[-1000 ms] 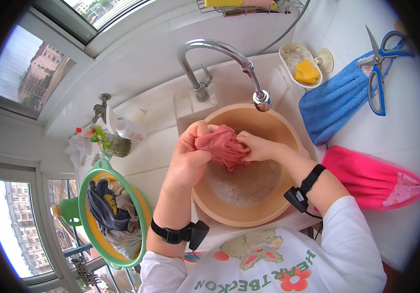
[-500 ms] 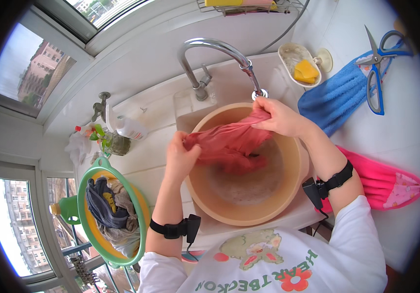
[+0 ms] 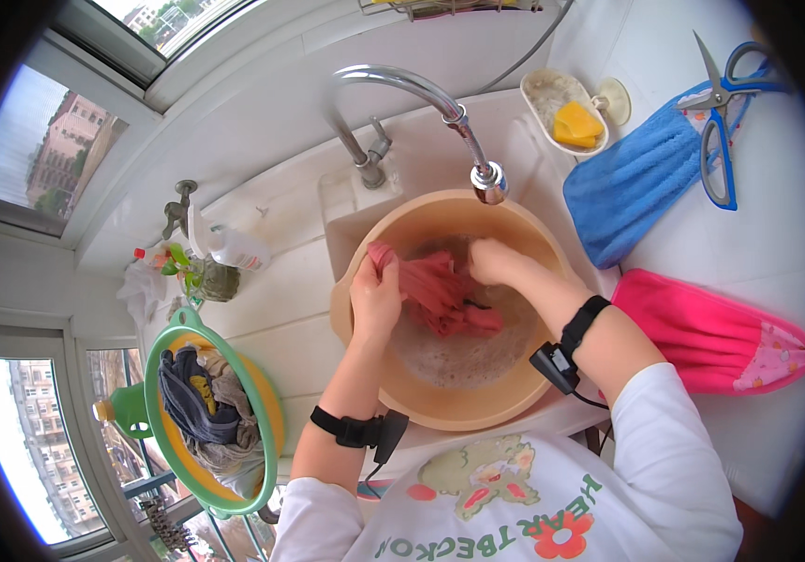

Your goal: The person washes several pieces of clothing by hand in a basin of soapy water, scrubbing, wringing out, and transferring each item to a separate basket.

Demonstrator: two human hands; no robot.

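Observation:
A crumpled, wet red cloth (image 3: 444, 295) hangs into cloudy, sudsy water inside the beige plastic basin (image 3: 463, 412). Near the basin's left side, my left hand (image 3: 376, 298) grips one end of it between thumb and fingers. My right hand (image 3: 494, 262) is low inside the basin, its curled fingers closed at the cloth's far right edge; the fingertips are partly hidden. Above the basin's back rim hangs the spout of a chrome faucet (image 3: 489, 183), with no water seen running from it.
At the left stands a green-rimmed yellow basket (image 3: 276, 440) of dark and grey laundry, beside a green jug (image 3: 126, 412). A white bottle (image 3: 238, 248) and a potted plant (image 3: 210, 279) sit behind it. Right: soap dish (image 3: 547, 98), scissors (image 3: 719, 98), blue towel (image 3: 618, 201), pink towel (image 3: 674, 328).
Both hands held the cloth stretched above the basin before. My right hand has gone down into the basin, and the cloth now hangs bunched in the water. The view has shifted slightly.

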